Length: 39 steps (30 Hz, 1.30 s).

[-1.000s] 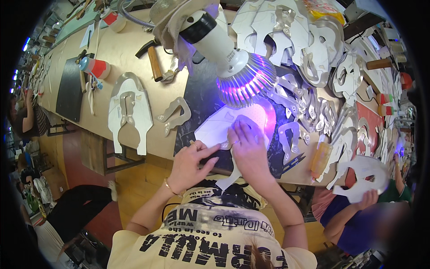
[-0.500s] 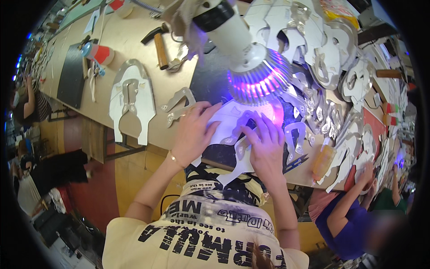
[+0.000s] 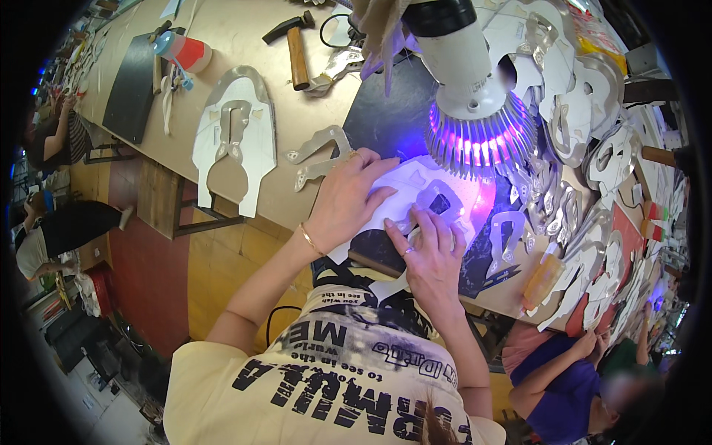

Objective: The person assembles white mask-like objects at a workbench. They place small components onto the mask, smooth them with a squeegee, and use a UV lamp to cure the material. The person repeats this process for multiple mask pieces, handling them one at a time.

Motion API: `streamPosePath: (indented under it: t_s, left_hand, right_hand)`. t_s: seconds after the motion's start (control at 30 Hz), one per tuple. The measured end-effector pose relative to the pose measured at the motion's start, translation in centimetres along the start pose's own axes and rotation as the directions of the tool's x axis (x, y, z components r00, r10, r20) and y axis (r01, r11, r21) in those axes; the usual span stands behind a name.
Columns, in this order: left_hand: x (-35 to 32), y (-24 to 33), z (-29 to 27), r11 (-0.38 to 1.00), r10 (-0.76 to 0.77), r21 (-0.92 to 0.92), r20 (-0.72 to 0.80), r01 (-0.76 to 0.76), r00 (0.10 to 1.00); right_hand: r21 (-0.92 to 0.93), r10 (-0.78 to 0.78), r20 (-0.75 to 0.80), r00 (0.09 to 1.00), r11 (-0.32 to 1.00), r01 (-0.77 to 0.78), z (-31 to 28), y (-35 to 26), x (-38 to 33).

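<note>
A white shoe upper (image 3: 393, 180) lies on a dark board under a glowing lamp. My left hand (image 3: 352, 196) rests on its left side, fingers stretched out and thumb apart. A silver-grey trim piece (image 3: 445, 194), curved round an opening, lies over the upper's middle. My right hand (image 3: 434, 259) has its fingertips and thumb closed on the near edge of this trim; the fingers hide part of it. A ring shows on that hand. The lamp (image 3: 482, 137), with a ribbed rim, throws violet light over the upper's right side.
Left on the table lie another trimmed upper (image 3: 234, 137), a loose silver trim piece (image 3: 319, 154), a hammer (image 3: 297, 55) and a red-and-white bottle (image 3: 185, 52). Silver trims (image 3: 549, 189) and stacked uppers (image 3: 571, 89) crowd the right. A person in purple (image 3: 560, 386) sits at right.
The view has shifted, so the table and lamp appear farther right. The trim piece now lies farther up over the white upper, with my right fingertips at its near edge. My left hand stays on the upper.
</note>
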<state>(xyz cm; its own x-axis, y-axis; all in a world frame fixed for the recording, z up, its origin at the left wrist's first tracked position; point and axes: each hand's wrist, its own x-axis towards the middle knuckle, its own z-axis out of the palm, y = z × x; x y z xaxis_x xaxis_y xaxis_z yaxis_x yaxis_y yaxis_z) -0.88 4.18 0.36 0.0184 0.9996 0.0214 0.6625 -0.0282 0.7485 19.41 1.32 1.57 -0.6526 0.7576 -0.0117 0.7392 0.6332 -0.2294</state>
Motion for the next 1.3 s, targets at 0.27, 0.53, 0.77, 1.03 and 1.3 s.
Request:
streamPosePath:
  t_s: [0.27,0.53,0.77,1.03,1.3]
  left_hand:
    - [0.2,-0.2,-0.1,1.000,0.005,0.012,0.021,-0.005,1.000]
    - [0.3,-0.2,0.0,1.000,0.007,-0.011,0.025,-0.006,1.000]
    - [0.7,1.4,-0.5,0.978,0.032,0.205,0.051,-0.041,0.998]
    - [4.9,2.6,1.2,0.907,0.328,0.232,0.132,-0.351,0.935]
    - [11.8,1.5,5.6,0.897,0.411,-0.334,0.397,-0.289,0.821]
  right_hand:
    - [-0.034,-0.062,-0.011,0.998,0.997,0.062,0.3,0.2,0.0]
    - [-0.234,-0.014,0.094,0.995,0.972,0.035,0.4,-1.8,-0.6]
    - [-0.087,0.049,0.041,0.998,0.995,-0.045,-0.4,-2.6,-0.7]
    - [0.224,0.139,-0.198,0.970,0.970,-0.093,-0.2,2.1,1.4]
    - [0.410,0.472,-0.342,0.813,0.853,-0.323,-1.2,3.6,-2.4]
